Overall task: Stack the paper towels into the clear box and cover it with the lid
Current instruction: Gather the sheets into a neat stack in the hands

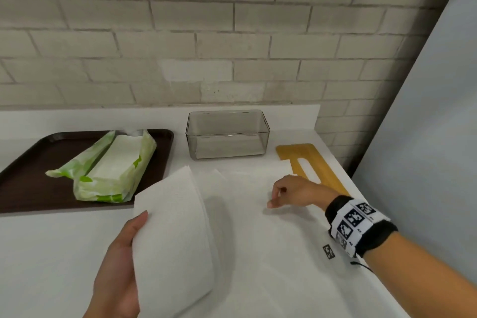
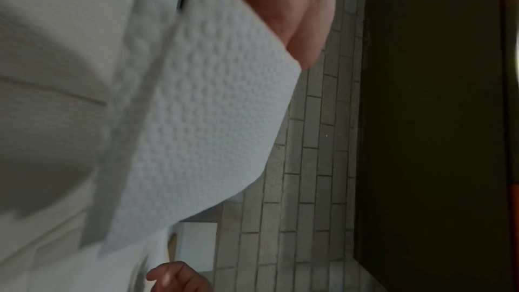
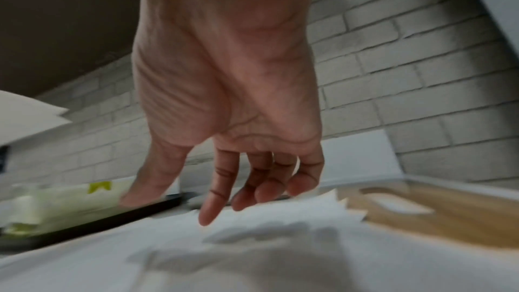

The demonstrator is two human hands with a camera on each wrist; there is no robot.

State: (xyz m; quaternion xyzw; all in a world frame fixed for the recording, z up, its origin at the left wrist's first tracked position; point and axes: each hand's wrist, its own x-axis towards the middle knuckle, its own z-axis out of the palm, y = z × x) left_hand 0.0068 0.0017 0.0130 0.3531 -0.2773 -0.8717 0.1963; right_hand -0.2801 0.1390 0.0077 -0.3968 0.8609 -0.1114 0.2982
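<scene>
Left hand grips white embossed paper towels; right hand, loosely curled and empty, should square them before boxing.

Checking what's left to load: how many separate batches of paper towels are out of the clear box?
3: a stack held in the left hand, sheets lying on the counter under the right hand, and a green pack on the brown tray. Single sheets can't be counted.

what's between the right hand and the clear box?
Head view: only loose paper towel sheets spread flat on the counter lie between the right hand and the empty clear box; nothing else.
</scene>
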